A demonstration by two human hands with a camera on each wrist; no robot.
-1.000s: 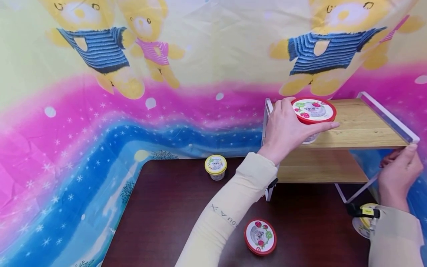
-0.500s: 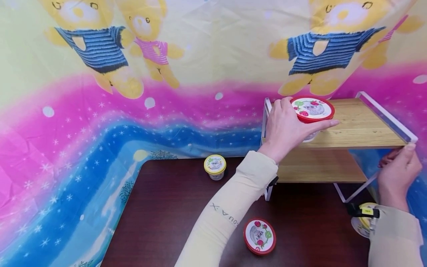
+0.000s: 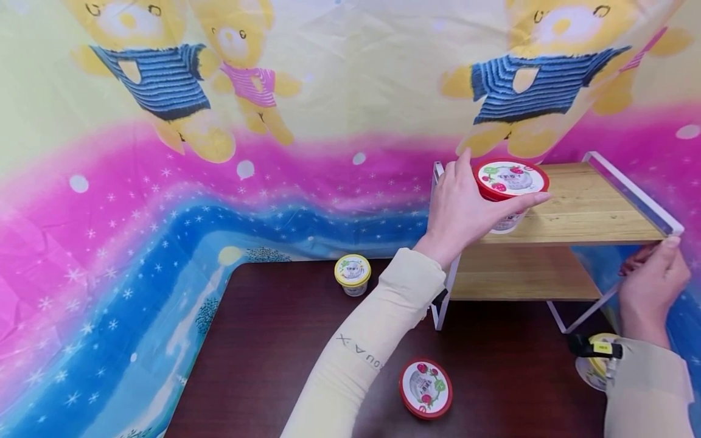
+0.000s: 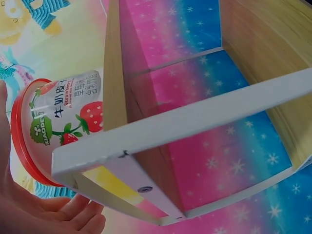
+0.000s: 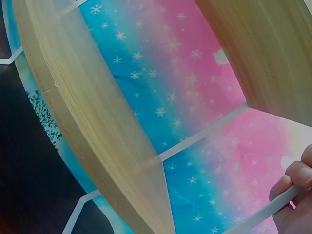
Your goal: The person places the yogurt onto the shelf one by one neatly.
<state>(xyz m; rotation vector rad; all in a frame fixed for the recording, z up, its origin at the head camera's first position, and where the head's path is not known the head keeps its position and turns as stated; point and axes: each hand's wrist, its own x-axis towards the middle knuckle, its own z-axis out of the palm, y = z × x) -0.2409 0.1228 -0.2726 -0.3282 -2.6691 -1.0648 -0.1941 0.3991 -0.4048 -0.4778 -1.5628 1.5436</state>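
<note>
A strawberry pudding cup [image 3: 512,179] with a red-rimmed lid stands upright at the left end of the upper board of a two-tier shelf [image 3: 588,210]. My left hand [image 3: 457,210] is spread around the cup's near left side. In the left wrist view, the hand [image 4: 29,207] has loosened fingers, and a gap shows between them and the cup [image 4: 68,109]. My right hand [image 3: 654,286] grips the shelf's white metal frame at its right front corner. In the right wrist view, its fingers [image 5: 298,171] curl round the white bar [image 5: 263,213].
A yellow-lidded cup [image 3: 353,274] stands near the back edge of the dark table [image 3: 263,353]. Another red-lidded cup [image 3: 426,389] stands in front of the shelf. A second yellow-lidded cup [image 3: 594,365] is partly hidden behind the right wrist. A printed bear cloth [image 3: 328,170] hangs behind.
My left hand has let go of the cup, its fingers lifting and drawing back slightly left. The cup stays on the upper board. My right hand keeps its grip on the frame.
</note>
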